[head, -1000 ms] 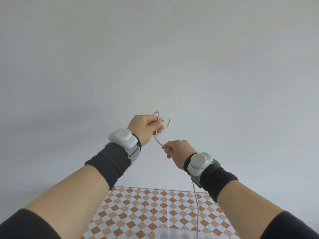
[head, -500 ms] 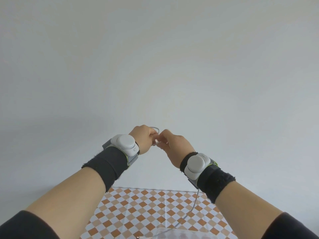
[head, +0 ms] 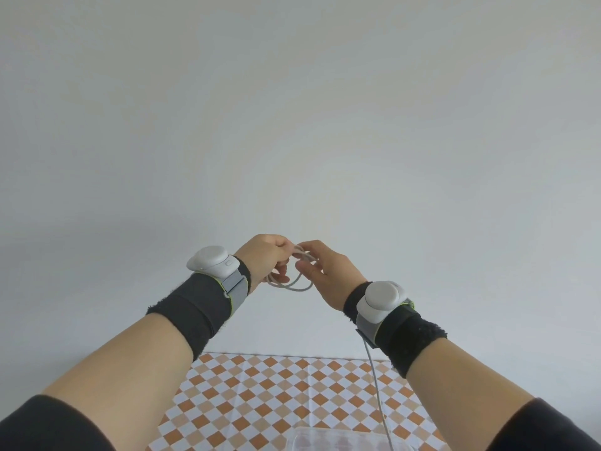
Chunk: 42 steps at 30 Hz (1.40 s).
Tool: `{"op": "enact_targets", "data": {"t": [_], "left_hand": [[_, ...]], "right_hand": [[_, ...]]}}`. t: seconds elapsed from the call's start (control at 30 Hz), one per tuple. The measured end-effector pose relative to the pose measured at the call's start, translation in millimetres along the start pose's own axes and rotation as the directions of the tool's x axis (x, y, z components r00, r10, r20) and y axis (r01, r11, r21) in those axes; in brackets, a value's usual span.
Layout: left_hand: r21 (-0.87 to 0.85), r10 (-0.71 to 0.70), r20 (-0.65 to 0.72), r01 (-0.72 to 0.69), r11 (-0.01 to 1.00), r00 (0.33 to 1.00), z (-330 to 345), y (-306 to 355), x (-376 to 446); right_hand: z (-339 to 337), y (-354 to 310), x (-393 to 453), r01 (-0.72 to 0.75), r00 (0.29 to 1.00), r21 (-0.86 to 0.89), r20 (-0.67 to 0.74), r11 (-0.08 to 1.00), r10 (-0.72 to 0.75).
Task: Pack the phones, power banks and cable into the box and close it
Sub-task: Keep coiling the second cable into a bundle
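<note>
Both hands are raised in front of the white wall. My left hand (head: 265,257) grips a coil of white cable (head: 292,284), whose loops hang below its fingers. My right hand (head: 328,271) pinches the cable at the top of the coil, right beside the left fingers. A loose length of the cable (head: 379,398) hangs down from under my right wrist to the bottom edge of the view. A clear plastic box (head: 344,442) shows only as a rim at the bottom edge. Phones and power banks are out of view.
A table with an orange-and-white checkered cloth (head: 260,395) lies below my arms, against the plain white wall. Both wrists carry grey trackers on black bands.
The hands met after being apart, and more loops of cable now hang from my left hand. The free cable end hangs straighter under my right wrist.
</note>
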State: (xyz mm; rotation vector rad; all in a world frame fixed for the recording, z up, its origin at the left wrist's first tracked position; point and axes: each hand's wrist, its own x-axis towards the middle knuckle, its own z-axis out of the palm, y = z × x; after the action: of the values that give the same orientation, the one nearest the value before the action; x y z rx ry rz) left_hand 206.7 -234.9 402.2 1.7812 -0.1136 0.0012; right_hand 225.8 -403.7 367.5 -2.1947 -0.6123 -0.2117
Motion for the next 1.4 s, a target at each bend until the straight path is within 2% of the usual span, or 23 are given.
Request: {"op": "enact_targets", "data": {"t": [0.07, 0.13, 0.23, 0.33, 0.4, 0.53, 0.63, 0.73, 0.83, 0.93, 1.2, 1.3, 1.4], "left_hand": [[-0.067, 0.019, -0.060, -0.023, 0.997, 0.998, -2.9, -0.3, 1.1], [-0.035, 0.032, -0.078, -0.035, 0.999, 0.996, -5.8, -2.3, 2.6], [0.233, 0.098, -0.046, -0.085, 0.969, 0.994, -8.9, -5.0, 3.4], [0.558, 0.164, 0.023, -0.149, 0.817, 0.986, -11.4, -6.2, 3.0], [0.675, 0.157, 0.059, -0.155, 0.722, 0.986, -13.2, -8.2, 2.8], [0.723, 0.102, 0.122, -0.159, 0.672, 0.987, -11.2, -12.5, 0.7], [0.749, 0.107, 0.111, -0.154, 0.645, 0.988, -8.8, -17.1, 1.8], [0.711, 0.108, 0.080, -0.133, 0.691, 0.991, -8.8, -20.5, 2.5], [0.530, 0.088, 0.070, -0.111, 0.841, 0.994, -11.4, -23.6, 3.7], [0.376, 0.089, 0.079, -0.112, 0.920, 0.993, -13.8, -25.6, 2.8], [0.162, 0.020, 0.044, -0.027, 0.986, 0.999, -20.1, -25.3, -0.4], [0.132, -0.004, -0.027, 0.008, 0.991, 1.000, -21.0, -24.9, -2.2], [0.031, -0.042, -0.133, 0.046, 0.998, 0.990, -24.9, -24.1, -1.4]], "right_hand": [[0.5, 2.5, 0.8, -0.024, 1.000, -0.009, -0.008, 1.000, 0.024], [1.3, 4.5, 2.0, -0.062, 0.997, 0.022, -0.035, 0.998, 0.063], [4.4, 7.9, 1.9, -0.116, 0.993, 0.104, -0.016, 0.988, 0.118], [8.1, 10.8, 2.0, -0.142, 0.990, 0.147, 0.019, 0.979, 0.141], [8.8, 13.2, 3.2, -0.162, 0.987, 0.163, 0.032, 0.973, 0.159], [6.9, 15.1, 4.2, -0.173, 0.985, 0.182, 0.033, 0.968, 0.170], [6.0, 15.6, 3.9, -0.173, 0.985, 0.210, 0.051, 0.962, 0.166], [4.5, 14.6, 3.5, -0.153, 0.987, 0.172, 0.067, 0.973, 0.143], [5.7, 11.4, 4.3, -0.145, 0.988, 0.203, 0.080, 0.968, 0.131], [8.3, 9.5, 6.0, -0.130, 0.990, 0.204, 0.079, 0.970, 0.116], [7.8, 12.5, 5.4, -0.121, 0.992, 0.203, 0.067, 0.972, 0.109], [3.8, 15.3, 3.8, -0.151, 0.988, 0.242, 0.038, 0.958, 0.146], [1.1, 22.4, 2.7, -0.181, 0.981, 0.254, -0.021, 0.950, 0.193]]}}
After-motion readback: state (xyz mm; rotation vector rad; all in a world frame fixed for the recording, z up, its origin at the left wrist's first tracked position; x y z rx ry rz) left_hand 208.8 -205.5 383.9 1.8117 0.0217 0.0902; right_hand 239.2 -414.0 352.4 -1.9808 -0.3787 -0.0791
